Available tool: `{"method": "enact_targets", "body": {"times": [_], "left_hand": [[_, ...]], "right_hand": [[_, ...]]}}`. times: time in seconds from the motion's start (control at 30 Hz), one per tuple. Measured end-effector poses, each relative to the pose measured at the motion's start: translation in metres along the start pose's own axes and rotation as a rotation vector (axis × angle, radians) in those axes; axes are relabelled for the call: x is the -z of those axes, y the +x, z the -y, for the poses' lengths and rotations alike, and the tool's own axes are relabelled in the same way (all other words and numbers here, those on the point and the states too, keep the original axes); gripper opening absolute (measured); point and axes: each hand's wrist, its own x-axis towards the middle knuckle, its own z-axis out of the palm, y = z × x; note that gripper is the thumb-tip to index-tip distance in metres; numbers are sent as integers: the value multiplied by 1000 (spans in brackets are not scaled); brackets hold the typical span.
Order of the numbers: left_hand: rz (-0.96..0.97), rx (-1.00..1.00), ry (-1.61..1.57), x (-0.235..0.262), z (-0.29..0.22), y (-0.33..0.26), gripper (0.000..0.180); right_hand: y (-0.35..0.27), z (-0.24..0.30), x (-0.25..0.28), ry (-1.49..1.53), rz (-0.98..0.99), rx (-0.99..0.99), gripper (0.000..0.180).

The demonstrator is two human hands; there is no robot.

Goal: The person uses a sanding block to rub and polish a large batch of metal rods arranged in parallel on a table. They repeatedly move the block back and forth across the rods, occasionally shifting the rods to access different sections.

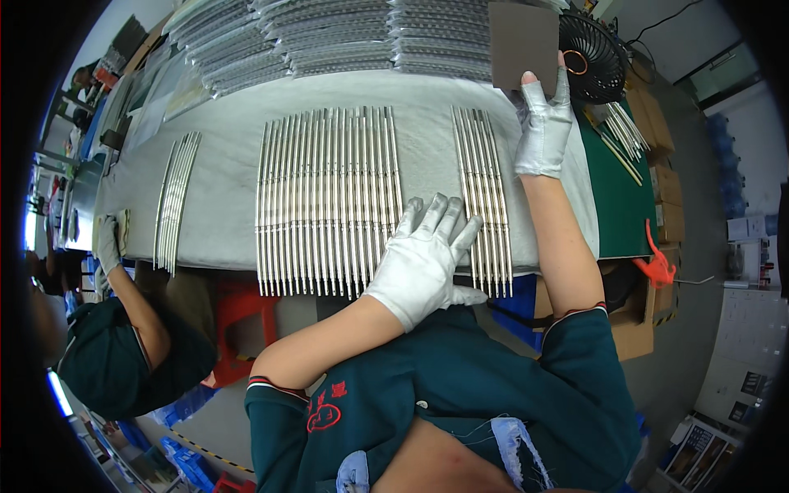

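Note:
My left hand (427,259), in a grey-white glove, lies with fingers spread between two groups of slim silver metal rods. It overlaps the right edge of the wide middle row of rods (325,205), and its fingertips come close to the narrower right row (481,197). My right hand (544,131), gloved with two bare fingertips showing, reaches to the far right and holds a square brown sheet (526,41) by its lower right part. The sheet's material cannot be made out. Another small group of rods (175,201) lies at the left.
Stacks of clear-wrapped trays (329,37) line the back of the cloth-covered table (222,164). A black fan (590,57) stands at the back right, near loose rods (623,131). A red-handled tool (656,264) is at the right edge. A co-worker (131,353) sits at left.

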Motion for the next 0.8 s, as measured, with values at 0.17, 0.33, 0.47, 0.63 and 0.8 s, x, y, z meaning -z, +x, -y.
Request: {"method": "enact_targets", "body": {"times": [0.17, 0.33, 0.47, 0.63, 0.8], "left_hand": [[-92, 86, -20, -13, -8, 13, 107], [-72, 104, -50, -10, -11, 13, 107], [-83, 106, -74, -11, -11, 12, 108], [-78, 126, -96, -13, -12, 13, 105], [-75, 137, -98, -11, -11, 13, 103]], "right_hand": [[-6, 24, -3, -246, 124, 18, 64], [-16, 62, 43, -821, 583, 27, 59], [-27, 90, 64, -1019, 740, -225, 53], [-29, 84, 56, -970, 977, 85, 51], [-19, 74, 48, -962, 1061, 47, 51]]}}
